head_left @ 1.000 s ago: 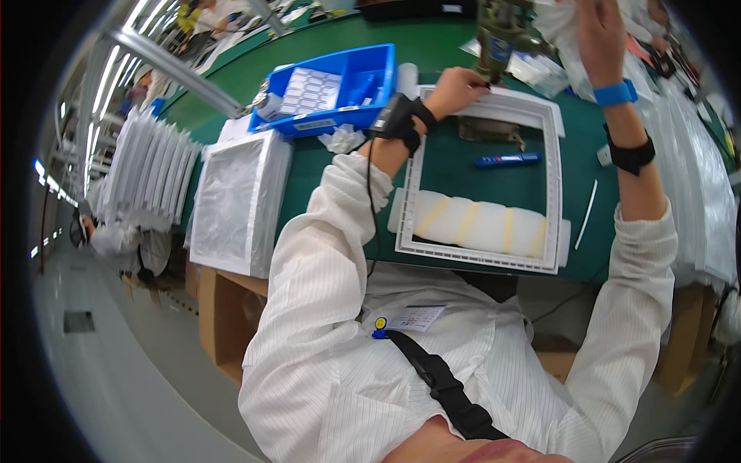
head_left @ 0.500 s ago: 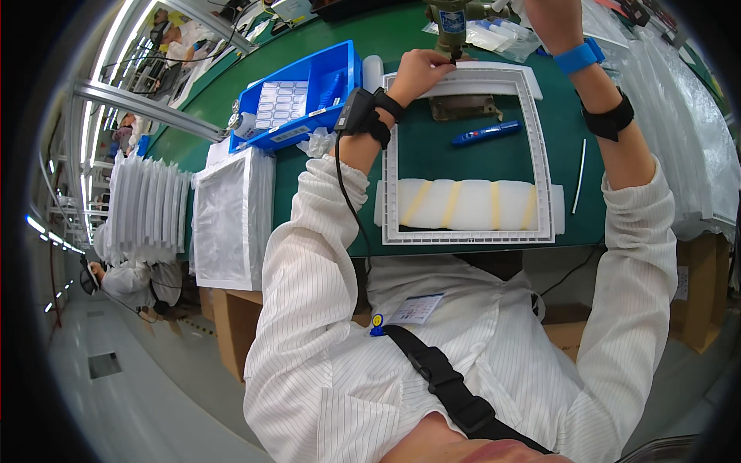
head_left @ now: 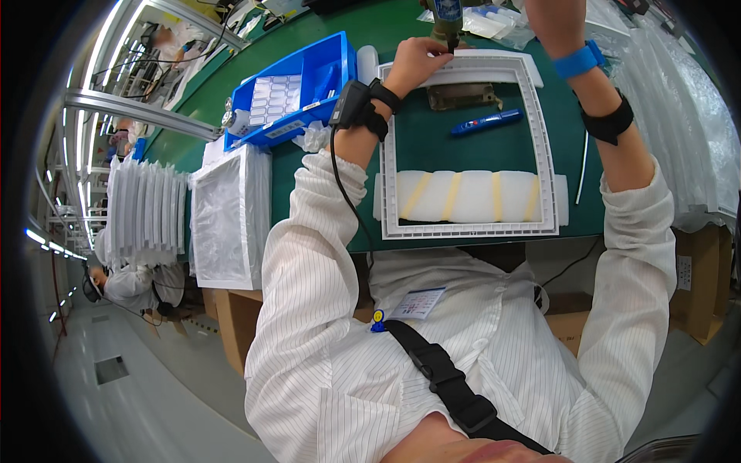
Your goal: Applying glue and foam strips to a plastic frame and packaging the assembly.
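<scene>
A white rectangular plastic frame (head_left: 546,185) lies on the green bench in front of me. Its far edge is under the tip of a green bench press (head_left: 448,17). My left hand (head_left: 417,60) is at the far left corner of the frame, thumb and fingers pinched close beside the press tip. Whatever is between those fingertips is too small to make out. My right hand (head_left: 554,27) is raised at the top edge, right of the press, its fingers cut off by the picture. Inside the frame opening lie a blue marker-like tool (head_left: 486,122) and the press's metal base (head_left: 461,96).
White foam wrapped with yellow tape (head_left: 471,197) lies under the frame's near side. To the left are a blue bin (head_left: 292,130) with a sheet of labels, a bagged panel (head_left: 229,220) and several upright panels (head_left: 145,208). Clear plastic bags (head_left: 671,131) and a white rod (head_left: 583,171) lie right.
The view has shifted a little, so the bench things sit slightly higher in the picture. My left hand stays pinched by the press tip, and my right hand stays raised.
</scene>
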The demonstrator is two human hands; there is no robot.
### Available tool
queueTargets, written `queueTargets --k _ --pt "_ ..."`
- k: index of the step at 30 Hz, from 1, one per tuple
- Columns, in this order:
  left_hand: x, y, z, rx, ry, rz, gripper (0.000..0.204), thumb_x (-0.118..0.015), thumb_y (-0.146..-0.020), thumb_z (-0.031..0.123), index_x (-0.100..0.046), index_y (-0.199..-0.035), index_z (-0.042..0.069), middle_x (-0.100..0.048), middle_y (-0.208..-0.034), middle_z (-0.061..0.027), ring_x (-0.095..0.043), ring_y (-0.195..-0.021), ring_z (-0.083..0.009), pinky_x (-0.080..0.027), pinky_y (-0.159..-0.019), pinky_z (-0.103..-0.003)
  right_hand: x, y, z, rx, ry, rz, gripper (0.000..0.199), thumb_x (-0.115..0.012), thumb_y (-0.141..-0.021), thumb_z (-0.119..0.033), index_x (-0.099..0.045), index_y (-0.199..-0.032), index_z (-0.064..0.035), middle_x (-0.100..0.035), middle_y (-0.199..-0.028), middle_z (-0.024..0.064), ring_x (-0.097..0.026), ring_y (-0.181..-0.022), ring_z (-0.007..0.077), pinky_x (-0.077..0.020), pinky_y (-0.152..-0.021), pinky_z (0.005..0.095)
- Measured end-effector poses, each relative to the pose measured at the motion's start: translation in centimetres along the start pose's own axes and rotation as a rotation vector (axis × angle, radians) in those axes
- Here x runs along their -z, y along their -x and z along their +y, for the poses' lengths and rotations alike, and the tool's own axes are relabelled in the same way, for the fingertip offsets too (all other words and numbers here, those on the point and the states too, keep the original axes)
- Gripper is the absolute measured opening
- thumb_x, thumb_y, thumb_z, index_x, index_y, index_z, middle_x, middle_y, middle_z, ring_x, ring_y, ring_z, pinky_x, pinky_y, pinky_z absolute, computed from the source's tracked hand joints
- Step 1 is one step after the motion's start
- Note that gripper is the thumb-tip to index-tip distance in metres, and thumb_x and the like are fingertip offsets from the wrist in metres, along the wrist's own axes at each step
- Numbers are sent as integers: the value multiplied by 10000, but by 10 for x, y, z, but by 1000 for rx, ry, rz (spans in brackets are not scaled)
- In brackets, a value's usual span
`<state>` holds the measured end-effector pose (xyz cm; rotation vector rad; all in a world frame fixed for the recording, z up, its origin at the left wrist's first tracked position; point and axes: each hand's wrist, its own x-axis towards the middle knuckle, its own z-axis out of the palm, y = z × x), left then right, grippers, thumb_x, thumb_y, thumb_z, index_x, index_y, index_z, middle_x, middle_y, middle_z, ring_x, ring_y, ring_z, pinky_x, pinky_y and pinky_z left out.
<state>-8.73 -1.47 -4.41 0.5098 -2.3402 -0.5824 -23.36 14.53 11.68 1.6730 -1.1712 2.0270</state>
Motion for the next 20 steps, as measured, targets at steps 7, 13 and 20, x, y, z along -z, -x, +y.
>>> queueTargets --k 7,13,20 --pt "-2 -3 -4 -13 42 14 261 -779 -759 255 -769 -904 38 -732 -830 -151 -707 -736 -273 -557 -716 -344 -3 -4 4 -37 -57 -7 121 -509 -999 -149 -535 -1037 -37 -530 -773 17 -512 -724 88 -429 -676 243" --pt "-3 -3 -3 15 25 -37 312 -770 -793 318 -768 -929 37 -739 -867 -148 -700 -782 -277 -546 -772 -357 -1 -6 4 -33 -49 -40 123 -508 -1001 -152 -535 -1041 -39 -535 -788 18 -523 -741 88 -432 -691 240" --pt "-3 -3 -6 0 48 -45 316 -774 -794 325 -769 -930 39 -739 -881 -154 -704 -802 -279 -543 -792 -358 7 15 6 -66 -49 -46 114 -503 -1004 -148 -538 -1082 -72 -558 -887 50 -555 -812 100 -443 -728 241"
